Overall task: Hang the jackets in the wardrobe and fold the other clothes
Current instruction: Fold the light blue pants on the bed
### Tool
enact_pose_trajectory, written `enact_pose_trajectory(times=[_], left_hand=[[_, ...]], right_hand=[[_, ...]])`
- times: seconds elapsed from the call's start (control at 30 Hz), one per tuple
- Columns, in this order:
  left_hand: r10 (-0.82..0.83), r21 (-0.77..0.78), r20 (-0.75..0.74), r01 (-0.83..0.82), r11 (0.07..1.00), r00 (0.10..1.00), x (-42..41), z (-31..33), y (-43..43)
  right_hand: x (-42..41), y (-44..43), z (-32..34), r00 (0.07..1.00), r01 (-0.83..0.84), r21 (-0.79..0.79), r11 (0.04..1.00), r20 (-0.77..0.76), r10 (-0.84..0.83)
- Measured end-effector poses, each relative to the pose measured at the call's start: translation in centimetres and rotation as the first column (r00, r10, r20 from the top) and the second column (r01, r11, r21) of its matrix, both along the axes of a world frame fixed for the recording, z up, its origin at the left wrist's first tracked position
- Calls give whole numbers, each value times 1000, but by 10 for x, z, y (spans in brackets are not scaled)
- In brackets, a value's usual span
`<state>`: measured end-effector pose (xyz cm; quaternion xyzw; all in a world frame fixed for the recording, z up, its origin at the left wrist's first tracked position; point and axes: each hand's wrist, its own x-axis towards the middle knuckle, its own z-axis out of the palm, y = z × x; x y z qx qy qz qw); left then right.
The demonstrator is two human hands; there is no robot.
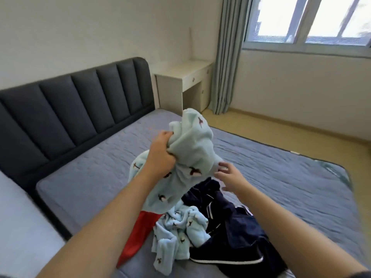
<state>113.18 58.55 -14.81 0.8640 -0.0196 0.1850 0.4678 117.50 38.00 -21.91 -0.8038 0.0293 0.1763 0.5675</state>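
My left hand (160, 151) grips a light blue fleece garment (190, 149) with small dark bird prints and holds it up above the bed. My right hand (228, 173) reaches to the garment's lower right edge, fingers spread and touching the cloth. Below lies a pile on the grey mattress (90, 177): a second light blue printed fleece piece (180, 231), a red garment (138, 235) partly under it, and a dark navy jacket (236, 233) with white trim stripes on the right.
A dark padded headboard (70, 109) runs along the left. A white desk (184, 83) stands in the corner beside a grey-green curtain (228, 57) and a window (309, 21). Wooden floor (301, 127) lies beyond the bed's far side.
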Motion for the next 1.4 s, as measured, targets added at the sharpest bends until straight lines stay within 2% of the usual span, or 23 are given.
enact_pose_trajectory(times=[0.13,0.23,0.4,0.5,0.63,0.7,0.77,0.9,1.03,1.13,1.2,1.3,1.33,1.4], left_hand=[[-72,-110,31,75,991,997,-62,25,-67],[-194,-170,26,195,966,981,-99,35,-117],[-381,-259,67,385,886,922,-147,55,-188],[-393,-340,58,388,857,918,-164,45,-221],[-411,-494,-101,313,812,906,-186,6,-249],[-420,-526,-153,285,801,895,-195,-12,-257],[-427,-569,-175,263,779,887,-201,-24,-263],[-491,-669,-191,253,699,850,-204,-29,-269],[-607,-585,-222,394,709,763,-199,-39,-252],[-716,-537,-304,508,673,628,-185,-49,-230],[-765,-538,-334,555,635,551,-180,-52,-225],[-806,-412,-350,694,590,477,-180,-52,-233],[-812,-392,-345,714,581,471,-182,-52,-235],[-795,-322,-280,728,605,537,-183,-52,-237]], right_hand=[[-62,-87,46,994,104,98,990,-31,-102],[-110,-141,60,989,149,170,974,-19,-148],[-185,-202,66,975,166,402,901,-203,-89],[-222,-225,69,972,150,445,883,-231,-49],[-253,-245,54,977,185,392,901,-168,-128],[-267,-246,41,962,248,454,856,-218,-163],[-279,-240,32,965,223,483,847,-233,-121],[-296,-224,25,979,178,257,950,-145,-144],[-299,-218,21,962,270,212,939,-11,-274],[-291,-219,29,917,381,-107,918,173,-361],[-288,-221,34,896,394,-113,912,268,-354],[-291,-213,37,909,325,-241,914,345,-232],[-291,-213,34,895,352,-253,901,373,-244],[-290,-216,33,840,440,-232,868,448,-306]])
